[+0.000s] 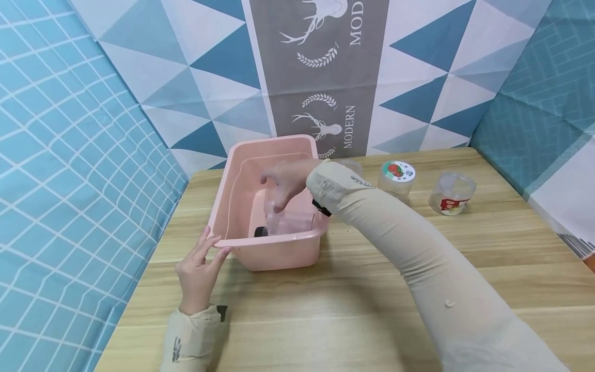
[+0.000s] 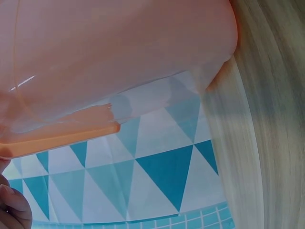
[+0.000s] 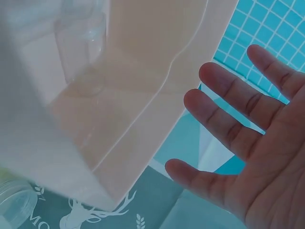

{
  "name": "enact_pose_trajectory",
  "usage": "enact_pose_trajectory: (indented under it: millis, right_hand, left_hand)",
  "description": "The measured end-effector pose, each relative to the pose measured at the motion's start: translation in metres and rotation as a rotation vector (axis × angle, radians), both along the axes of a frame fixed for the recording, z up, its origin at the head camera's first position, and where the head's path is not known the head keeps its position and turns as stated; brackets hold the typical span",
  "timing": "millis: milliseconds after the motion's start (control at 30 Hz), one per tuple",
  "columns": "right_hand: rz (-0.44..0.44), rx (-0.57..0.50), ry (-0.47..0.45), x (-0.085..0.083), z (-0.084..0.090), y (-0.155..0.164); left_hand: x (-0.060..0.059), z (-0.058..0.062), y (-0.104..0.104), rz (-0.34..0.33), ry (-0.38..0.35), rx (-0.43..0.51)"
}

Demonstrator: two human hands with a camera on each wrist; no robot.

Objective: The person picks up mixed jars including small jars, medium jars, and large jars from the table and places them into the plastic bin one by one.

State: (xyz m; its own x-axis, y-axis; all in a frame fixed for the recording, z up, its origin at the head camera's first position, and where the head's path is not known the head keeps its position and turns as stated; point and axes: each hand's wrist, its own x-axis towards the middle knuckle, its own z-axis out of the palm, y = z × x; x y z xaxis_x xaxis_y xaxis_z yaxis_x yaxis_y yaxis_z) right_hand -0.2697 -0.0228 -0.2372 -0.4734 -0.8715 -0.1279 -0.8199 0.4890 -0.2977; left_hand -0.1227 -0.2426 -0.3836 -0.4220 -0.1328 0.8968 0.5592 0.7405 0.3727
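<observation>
A pink plastic tub (image 1: 232,206) stands on the wooden table (image 1: 353,289). My right hand (image 1: 281,188) reaches down into it with the fingers spread, just above a clear jar (image 1: 283,221) lying on the tub floor. In the right wrist view that hand (image 3: 248,129) is open and holds nothing, and the clear jar (image 3: 81,47) shows against the tub wall. My left hand (image 1: 204,258) rests its straight fingers on the tub's near left corner rim. The left wrist view shows the tub's outer wall (image 2: 119,52) close up and one fingertip (image 2: 12,205).
A small black object (image 1: 260,231) lies in the tub beside the jar. Right of the tub stand a lidded jar with a fruit label (image 1: 396,178) and a clear jar with a red label (image 1: 452,194). Patterned cloth walls close in the table on three sides.
</observation>
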Motion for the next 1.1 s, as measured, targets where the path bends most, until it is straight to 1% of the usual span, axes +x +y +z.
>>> enact_pose_trajectory:
  millis: [233, 333, 500, 667, 767, 900, 1000, 1100]
  right_hand:
    - [0.016, -0.046, 0.028, -0.003, -0.003, 0.015]
    - [0.019, -0.059, 0.01, -0.004, -0.007, 0.021]
    - [-0.016, -0.071, -0.04, -0.008, -0.012, 0.031]
    - [-0.032, -0.099, -0.07, -0.012, -0.018, 0.041]
    - [-0.051, -0.106, -0.08, -0.013, -0.018, 0.046]
    - [-0.046, -0.142, -0.049, -0.015, -0.017, 0.054]
    - [-0.036, -0.184, -0.012, -0.015, -0.017, 0.064]
    - [-0.039, -0.196, 0.024, -0.016, -0.016, 0.073]
  left_hand:
    - [0.0, 0.0, -0.001, -0.006, 0.0, 0.007]
    - [0.0, 0.0, -0.001, -0.013, 0.01, 0.005]
    - [0.0, 0.0, -0.001, -0.03, 0.005, 0.005]
    - [0.0, 0.0, -0.002, -0.022, 0.003, -0.008]
    - [0.0, 0.0, -0.001, -0.019, 0.01, -0.007]
    - [0.0, 0.0, -0.001, -0.026, 0.003, 0.015]
    - [-0.001, 0.0, -0.001, -0.028, 0.004, 0.008]
    - [0.0, 0.0, -0.002, -0.018, 0.012, -0.007]
